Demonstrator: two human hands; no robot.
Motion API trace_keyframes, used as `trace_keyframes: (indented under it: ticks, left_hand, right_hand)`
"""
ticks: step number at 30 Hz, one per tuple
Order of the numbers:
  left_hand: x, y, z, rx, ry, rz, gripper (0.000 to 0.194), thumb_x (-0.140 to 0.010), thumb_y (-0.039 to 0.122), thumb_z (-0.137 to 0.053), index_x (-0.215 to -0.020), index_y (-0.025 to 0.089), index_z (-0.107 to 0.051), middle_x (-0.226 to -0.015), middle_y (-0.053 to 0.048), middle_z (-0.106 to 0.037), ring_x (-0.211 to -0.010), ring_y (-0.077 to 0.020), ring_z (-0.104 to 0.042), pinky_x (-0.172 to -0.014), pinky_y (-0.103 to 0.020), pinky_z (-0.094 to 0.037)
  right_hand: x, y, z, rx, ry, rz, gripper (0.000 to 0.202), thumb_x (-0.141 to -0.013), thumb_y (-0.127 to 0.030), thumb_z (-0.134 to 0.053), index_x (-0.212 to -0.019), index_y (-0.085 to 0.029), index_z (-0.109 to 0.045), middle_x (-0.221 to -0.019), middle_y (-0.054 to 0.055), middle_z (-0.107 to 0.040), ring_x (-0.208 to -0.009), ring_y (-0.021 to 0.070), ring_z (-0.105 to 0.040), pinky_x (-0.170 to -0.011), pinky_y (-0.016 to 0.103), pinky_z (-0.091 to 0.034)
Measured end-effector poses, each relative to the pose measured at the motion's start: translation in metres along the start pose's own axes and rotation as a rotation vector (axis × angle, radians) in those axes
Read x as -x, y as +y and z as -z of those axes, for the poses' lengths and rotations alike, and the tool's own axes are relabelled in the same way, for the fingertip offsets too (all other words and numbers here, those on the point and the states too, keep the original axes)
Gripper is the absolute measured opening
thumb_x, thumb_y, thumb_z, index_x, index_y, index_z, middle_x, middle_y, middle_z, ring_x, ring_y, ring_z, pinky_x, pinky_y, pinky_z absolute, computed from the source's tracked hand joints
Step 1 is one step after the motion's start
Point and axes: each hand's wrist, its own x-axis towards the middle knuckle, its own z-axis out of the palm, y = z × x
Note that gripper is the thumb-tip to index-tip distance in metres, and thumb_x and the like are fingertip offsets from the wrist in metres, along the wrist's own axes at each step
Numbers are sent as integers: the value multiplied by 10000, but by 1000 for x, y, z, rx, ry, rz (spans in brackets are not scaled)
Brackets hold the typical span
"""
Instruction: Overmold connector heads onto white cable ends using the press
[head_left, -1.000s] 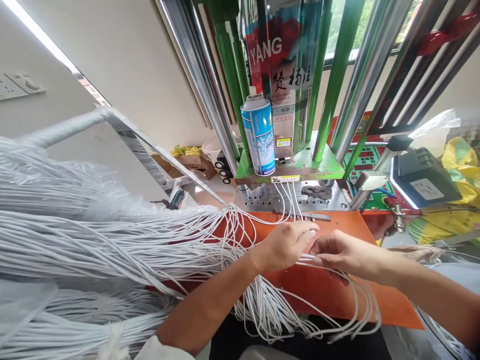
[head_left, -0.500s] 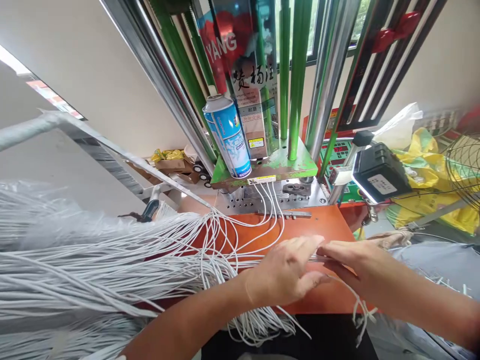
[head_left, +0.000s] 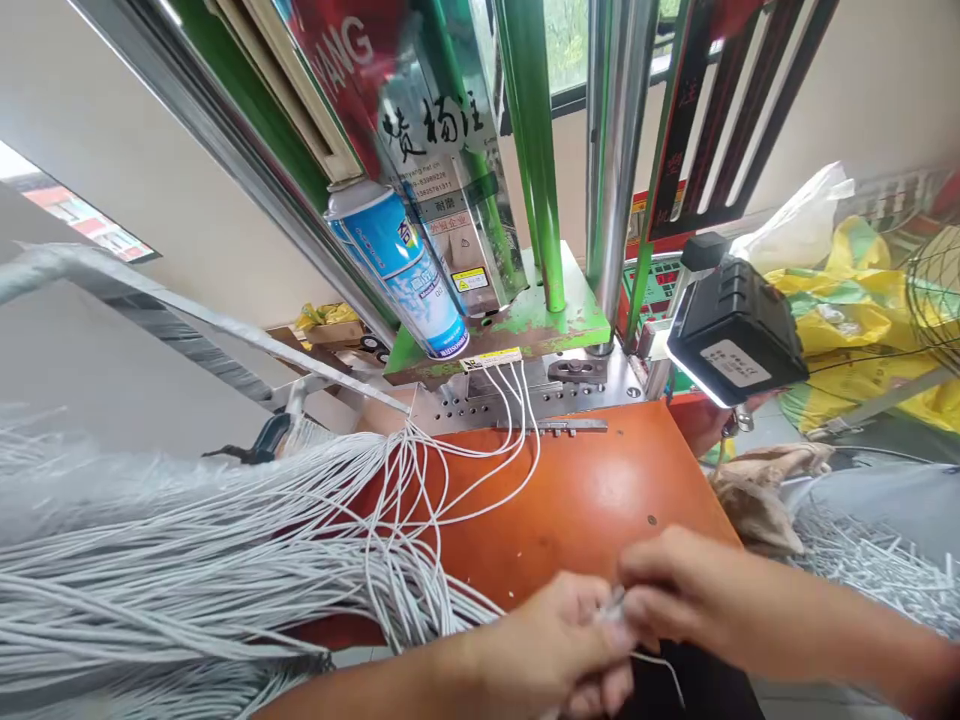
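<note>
Low in the view, near the front edge of the orange table (head_left: pixel 577 500), my two hands meet. My left hand (head_left: pixel 570 640) is closed around white cable ends (head_left: pixel 611 607). Against it, my right hand (head_left: pixel 671 590) pinches at the same spot, its fingers slightly blurred, and what they hold is mostly hidden. A thin white strand hangs below the right hand. Left of the hands lies a large bundle of white cables (head_left: pixel 300 560). A few white cables (head_left: pixel 525 420) run from it into the metal mould under the green press plate (head_left: pixel 570 320).
A blue spray can (head_left: pixel 409 275) stands on the press plate. To the right is a black lamp (head_left: pixel 739 330) on an arm. Yellow bags (head_left: pixel 855 290) and a grey bag of white cable scraps (head_left: pixel 877 570) sit further right. A white-wrapped frame bar (head_left: pixel 210 310) crosses the left side.
Both hands have moved down toward the table's front edge and closed together on the cable ends, carrying them off the tabletop. The camera view has shifted, moving the press leftward.
</note>
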Motion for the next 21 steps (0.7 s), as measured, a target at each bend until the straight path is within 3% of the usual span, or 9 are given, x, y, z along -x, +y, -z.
trace_keyframes:
  ticks: [3,6,9,12,14,18,21]
  left_hand:
    - [-6,11,9,143,195,-49,450,-946,566,-650,-1038,126,-663,-579,63,-486,-375,-18,-222,-381,-176,-157]
    - [-9,18,18,181,192,-33,460,-962,560,-623,-1053,111,-669,-634,29,-545,-378,-20,-339,-374,-152,-251]
    - [-19,20,19,184,148,29,511,-927,591,-649,-1046,95,-670,-673,-16,-611,-412,-66,-499,-388,-172,-397]
    - [-29,25,17,150,123,35,502,-918,579,-669,-1075,102,-663,-691,-24,-632,-441,-77,-543,-408,-173,-445]
    - [-33,30,15,120,107,7,479,-905,553,-697,-1086,112,-657,-685,-15,-630,-445,-80,-550,-415,-175,-461]
    - [-44,38,12,105,70,-25,422,-869,502,-746,-1000,113,-651,-700,-24,-631,-472,-88,-570,-449,-192,-494]
    - [-54,43,15,134,120,-74,396,-840,486,-768,-868,120,-620,-697,-27,-615,-486,-97,-566,-469,-216,-486]
  right_hand:
    - [-9,18,28,18,53,-53,386,-996,-506,-561,-742,-224,-634,-716,3,-616,-691,170,-536,-611,287,-378]
    - [-8,36,40,26,117,-41,372,-977,-485,-598,-721,-219,-647,-698,9,-609,-682,177,-519,-632,304,-381]
    - [-10,35,34,4,83,29,311,-1005,-440,-558,-832,-234,-714,-823,30,-693,-790,201,-595,-738,316,-448]
    - [-22,26,25,-113,68,98,282,-1012,-437,-551,-923,-242,-735,-952,43,-722,-902,217,-637,-851,332,-487]
    - [-33,23,20,-245,147,63,296,-1001,-490,-563,-1014,-239,-719,-1020,57,-723,-956,230,-654,-892,352,-509]
    - [-53,19,2,-384,540,-80,493,-985,-596,-545,-1358,-274,-567,-1389,94,-618,-1258,272,-590,-1060,413,-483]
    - [-65,15,-7,-378,464,16,461,-1034,-581,-454,-1363,-279,-570,-1345,85,-651,-1215,271,-631,-1016,421,-523]
